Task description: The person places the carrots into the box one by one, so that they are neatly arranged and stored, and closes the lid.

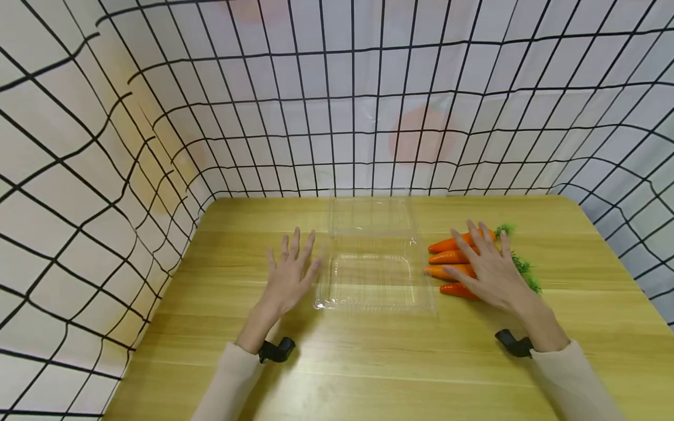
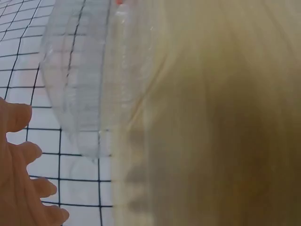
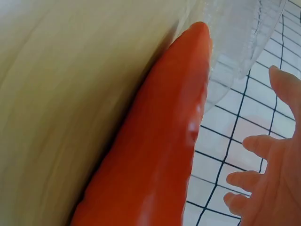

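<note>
A clear plastic clamshell box (image 1: 375, 305) stands unfolded on the table, its lid (image 1: 371, 215) laid back toward the grid wall. My left hand (image 1: 287, 282) is spread just left of the box and holds nothing; in the left wrist view its fingers (image 2: 29, 153) appear apart from the box. Several orange carrots (image 1: 447, 257) with green leafy tops (image 1: 521, 265) lie side by side to the right of the box, tips pointing left. Over them my right hand (image 1: 497, 273) is spread, covering their middles. One carrot (image 3: 155, 136) looms large in the right wrist view, with the right fingers (image 3: 247, 181) beside it, gripping nothing.
The wooden table (image 1: 363, 362) extends in front of the box and to both sides. Black-and-white grid fabric (image 1: 368, 105) rises behind the table and along its left and right sides. A black wrist mount (image 1: 277, 349) sits on the left wrist, another mount (image 1: 513, 344) on the right.
</note>
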Tool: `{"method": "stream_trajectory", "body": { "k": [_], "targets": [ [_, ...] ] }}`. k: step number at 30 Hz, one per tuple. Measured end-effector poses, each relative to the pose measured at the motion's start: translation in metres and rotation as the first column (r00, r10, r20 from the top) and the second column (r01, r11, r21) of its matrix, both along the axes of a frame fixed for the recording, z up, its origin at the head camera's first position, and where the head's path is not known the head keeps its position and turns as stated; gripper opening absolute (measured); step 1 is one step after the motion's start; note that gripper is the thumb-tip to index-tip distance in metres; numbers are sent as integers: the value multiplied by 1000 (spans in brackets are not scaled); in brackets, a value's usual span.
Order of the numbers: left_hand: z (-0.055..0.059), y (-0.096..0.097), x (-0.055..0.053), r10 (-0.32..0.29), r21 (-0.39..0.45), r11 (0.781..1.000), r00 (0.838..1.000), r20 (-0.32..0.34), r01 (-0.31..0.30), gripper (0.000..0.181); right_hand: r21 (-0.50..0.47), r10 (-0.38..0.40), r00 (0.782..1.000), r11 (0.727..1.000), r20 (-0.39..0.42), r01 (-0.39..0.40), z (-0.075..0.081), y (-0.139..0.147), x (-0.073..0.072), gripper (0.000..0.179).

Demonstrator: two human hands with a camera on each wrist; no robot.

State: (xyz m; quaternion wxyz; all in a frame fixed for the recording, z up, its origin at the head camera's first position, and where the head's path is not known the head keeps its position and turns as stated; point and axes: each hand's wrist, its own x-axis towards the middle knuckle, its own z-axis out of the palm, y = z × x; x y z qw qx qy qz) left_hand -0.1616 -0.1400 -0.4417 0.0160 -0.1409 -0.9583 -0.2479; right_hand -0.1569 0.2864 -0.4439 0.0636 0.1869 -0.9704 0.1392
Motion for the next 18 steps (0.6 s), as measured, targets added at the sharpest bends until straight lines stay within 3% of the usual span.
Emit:
{"method": "stream_trajectory", "body": {
  "k": [5, 12, 18],
  "targets": [
    [-9, 6, 3, -49, 166, 985, 996, 70, 36, 65, -3, -6, 1000, 1000, 11, 6, 0, 7, 3, 82],
    [-20, 9, 7, -120, 450, 893, 971, 205, 15, 66, 3, -8, 1000, 1000, 9, 8, 0, 15, 7, 83],
    [-26, 12, 9, -166, 507, 862, 955, 246, 19, 65, -9, 4, 1000, 1000, 10, -4, -4, 27, 15, 83]
  ]
}}
